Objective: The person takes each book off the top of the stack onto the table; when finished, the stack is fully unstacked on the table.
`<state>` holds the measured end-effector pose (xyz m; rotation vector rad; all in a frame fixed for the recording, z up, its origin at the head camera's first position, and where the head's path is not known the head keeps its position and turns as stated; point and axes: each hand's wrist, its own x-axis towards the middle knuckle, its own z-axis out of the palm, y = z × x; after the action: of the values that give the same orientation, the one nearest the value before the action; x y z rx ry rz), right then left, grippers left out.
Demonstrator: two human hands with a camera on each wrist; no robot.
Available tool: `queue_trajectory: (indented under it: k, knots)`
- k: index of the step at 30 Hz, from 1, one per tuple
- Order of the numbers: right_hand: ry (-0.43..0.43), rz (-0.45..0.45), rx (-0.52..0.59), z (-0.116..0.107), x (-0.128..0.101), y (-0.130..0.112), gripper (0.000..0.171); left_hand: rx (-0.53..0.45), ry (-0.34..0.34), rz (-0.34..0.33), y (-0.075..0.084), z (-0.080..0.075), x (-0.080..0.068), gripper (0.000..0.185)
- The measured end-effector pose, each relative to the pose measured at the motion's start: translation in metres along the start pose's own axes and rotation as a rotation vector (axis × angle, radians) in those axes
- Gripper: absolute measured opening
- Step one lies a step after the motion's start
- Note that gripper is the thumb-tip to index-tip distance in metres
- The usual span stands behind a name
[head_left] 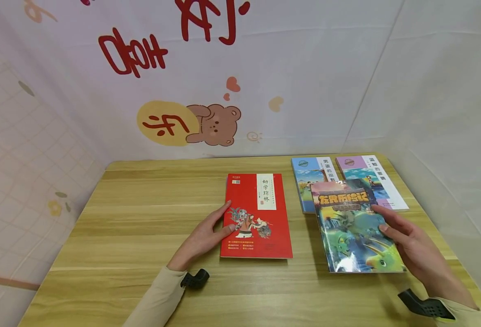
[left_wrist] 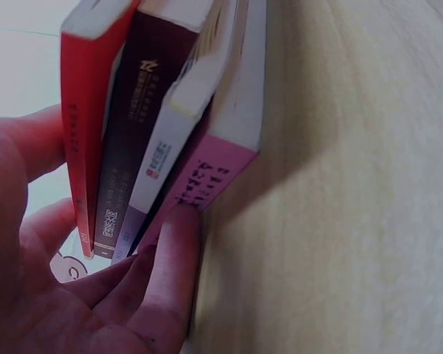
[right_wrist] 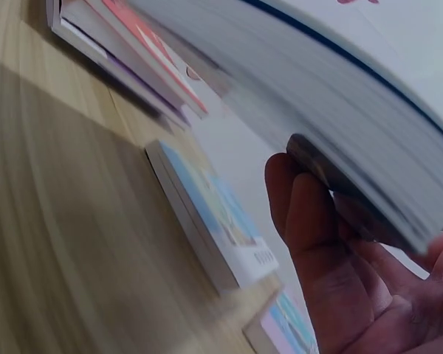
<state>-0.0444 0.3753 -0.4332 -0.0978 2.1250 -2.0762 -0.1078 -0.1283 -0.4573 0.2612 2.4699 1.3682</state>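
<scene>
2 hands, 2 books
Left hand [head_left: 204, 237] rests, fingers straight, on red stack [head_left: 257, 217]; right hand [head_left: 416, 247] grips dinosaur book [head_left: 353, 227] at 3 o'clock.

The red book [head_left: 257, 217] lies face up near the middle of the wooden table, its spine to the left and its cover squared to the near edge. A white title strip runs down the upper right of the cover, with a drawn figure below it. In the left wrist view it looks to be the top of a stack of several books, though that view is close and dim. The dinosaur book [head_left: 355, 227] is to its right, with a glossy cover in blue and green and orange title lettering. Its near end is lifted off the table, and its far end overlaps two books behind it.
</scene>
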Motion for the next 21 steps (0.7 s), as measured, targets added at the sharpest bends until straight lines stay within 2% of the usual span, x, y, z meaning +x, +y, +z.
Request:
queue_trajectory:
  k: [8, 15, 21]
  knots:
    - [0.010, -0.012, -0.015, -0.023, -0.011, 0.011, 0.055, -0.007, 0.002, -0.018, 0.001, 0.000, -0.001, 0.075]
    - [-0.001, -0.035, 0.027, -0.043, -0.016, 0.020, 0.053, -0.004, 0.001, -0.030, 0.002, 0.000, 0.000, 0.075]
    - [0.001, -0.039, -0.030, -0.056, -0.023, 0.029, 0.054, -0.007, -0.002, -0.019, 0.001, 0.000, 0.000, 0.075]
